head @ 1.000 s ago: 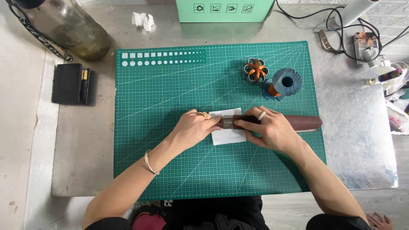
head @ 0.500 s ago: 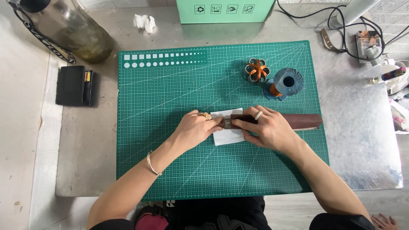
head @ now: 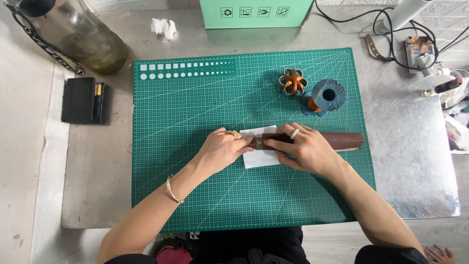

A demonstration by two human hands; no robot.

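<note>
Only the one head view here, looking straight down at the desk.

Both hands meet near the middle of the green cutting mat (head: 195, 195), a bit toward its right edge. The left hand (head: 222, 149) lies curled over the left end of a small white paper sheet (head: 259, 155), fingertips closed at the tip of a long dark brown leather strip (head: 337, 141), probably to pin paper and strip so nothing slides. The right hand (head: 305, 151) is closed over the strip just right of that, fingers wrapped on top; the strip runs out from under it toward the mat's right edge, lying flat. How tight either grip is, can't tell from up here.

Materials: the mat is matte with a white grid, the strip looks smooth and stiff, the paper thin and flat.

Toward the mat's far right corner sit a blue thread spool (head: 326, 95) and a small flower-shaped metal piece (head: 292, 81) with orange inside, well apart from the hands. Off the mat at the desk's left edge lies a black case (head: 80, 100), with a glass bottle (head: 83, 39) at the far left corner, a crumpled white tissue (head: 164, 27) and a mint green box (head: 259, 12) along the far edge.
</note>
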